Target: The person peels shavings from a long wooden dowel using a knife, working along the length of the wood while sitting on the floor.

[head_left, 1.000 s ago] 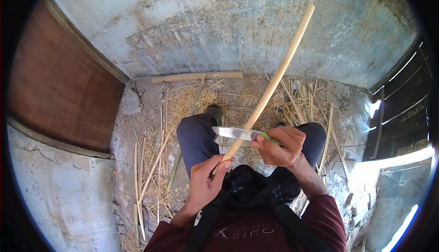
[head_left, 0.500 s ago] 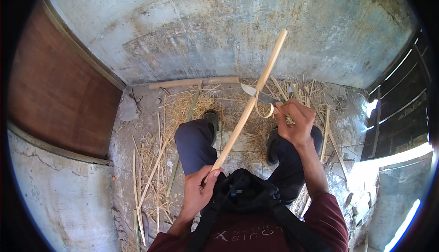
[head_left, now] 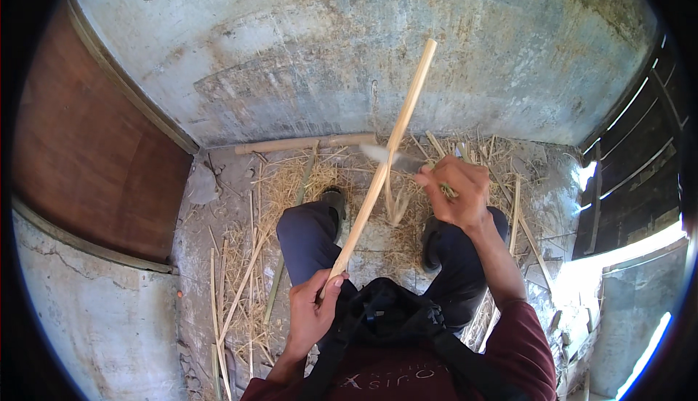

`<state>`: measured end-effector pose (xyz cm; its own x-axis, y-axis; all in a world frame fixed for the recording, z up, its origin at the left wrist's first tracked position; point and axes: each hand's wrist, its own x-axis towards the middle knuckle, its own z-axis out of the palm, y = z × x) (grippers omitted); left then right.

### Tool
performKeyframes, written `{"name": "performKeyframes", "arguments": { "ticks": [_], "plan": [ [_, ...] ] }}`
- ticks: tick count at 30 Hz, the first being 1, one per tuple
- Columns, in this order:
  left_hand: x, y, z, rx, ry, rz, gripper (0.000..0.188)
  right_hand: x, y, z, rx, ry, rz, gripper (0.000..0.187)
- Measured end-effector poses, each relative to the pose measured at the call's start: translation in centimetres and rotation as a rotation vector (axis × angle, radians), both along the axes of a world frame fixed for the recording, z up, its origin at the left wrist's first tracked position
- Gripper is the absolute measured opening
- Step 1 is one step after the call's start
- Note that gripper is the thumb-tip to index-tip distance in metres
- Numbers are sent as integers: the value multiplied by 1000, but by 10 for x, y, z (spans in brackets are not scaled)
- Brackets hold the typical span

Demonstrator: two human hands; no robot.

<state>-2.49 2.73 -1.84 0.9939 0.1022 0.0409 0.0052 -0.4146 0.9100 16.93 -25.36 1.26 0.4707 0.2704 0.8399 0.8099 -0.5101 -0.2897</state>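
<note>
My L grip (head_left: 313, 305) pinches the stick (head_left: 369, 201) nr its low end, R grip (head_left: 462, 190) clasps the knife (head_left: 375, 153); prob. best w/ shallow angle, strokes away from L.

We saw a brown panel (head_left: 102, 139) at left, a stained wall (head_left: 291, 52) ahead, a pole (head_left: 305, 143) along its foot, and dark boards (head_left: 640, 190) at right.

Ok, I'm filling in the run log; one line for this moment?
left hand: grips pale stick, lower end | right hand: holds knife across stick | shaving: beside stick, blurred | floor: scattered straw
</note>
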Motion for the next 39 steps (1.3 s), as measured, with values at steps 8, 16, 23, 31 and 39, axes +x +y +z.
{"name": "performKeyframes", "arguments": {
  "ticks": [8, 16, 23, 31, 39],
  "plan": [
    [-1, -4, 1, 42, -63, -31, 19, -3, 9, 7, -10, -114, 33, 17],
    [-4, -7, 2, 67, -85, -20, 16, 10, 0, 21, -44, -84, 63, 18],
    [-3, -8, 6, 69, -82, 2, 17, 14, 5, 27, -39, -105, 77, 18],
    [1, -7, 7, 58, -97, 4, 12, 30, -3, 26, -22, -177, 50, 16],
    [3, -2, 2, 73, -99, 7, 12, 42, -6, 23, -54, -184, 32, 16]
  ]
}}
